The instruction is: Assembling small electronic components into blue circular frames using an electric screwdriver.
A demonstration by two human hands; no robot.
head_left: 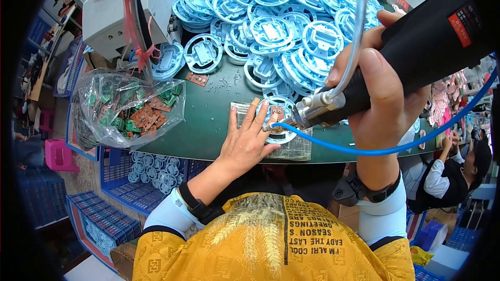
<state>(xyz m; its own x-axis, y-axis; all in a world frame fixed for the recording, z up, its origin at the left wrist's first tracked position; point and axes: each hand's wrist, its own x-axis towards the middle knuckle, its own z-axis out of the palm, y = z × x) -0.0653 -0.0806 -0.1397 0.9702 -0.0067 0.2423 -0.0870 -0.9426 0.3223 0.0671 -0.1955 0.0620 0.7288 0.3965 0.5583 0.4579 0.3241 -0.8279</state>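
Note:
My right hand [384, 86] is wrapped round a black electric screwdriver [422, 34] that slants down to the left. Its metal nose [312, 109], with a clear hose and a blue hose [359, 151] attached, points at a light-blue plastic ring [282, 139]. The tip meets the ring near my left fingertips; its exact contact point is hard to make out. Inside the ring lies a small brown circuit board [277, 110]. My left hand [246, 139] rests flat, fingers spread, over the ring's left side and the tape-wrapped block [298, 151] beneath it.
A heap of light-blue plastic rings [271, 28] covers the back of the green table [203, 130]. Loose screws [221, 87] lie left of the block. A clear bag [127, 109] holds brown and green boards beside a grey machine [125, 13]. Blue crates [122, 184] stand below; a co-worker [448, 177] sits at right.

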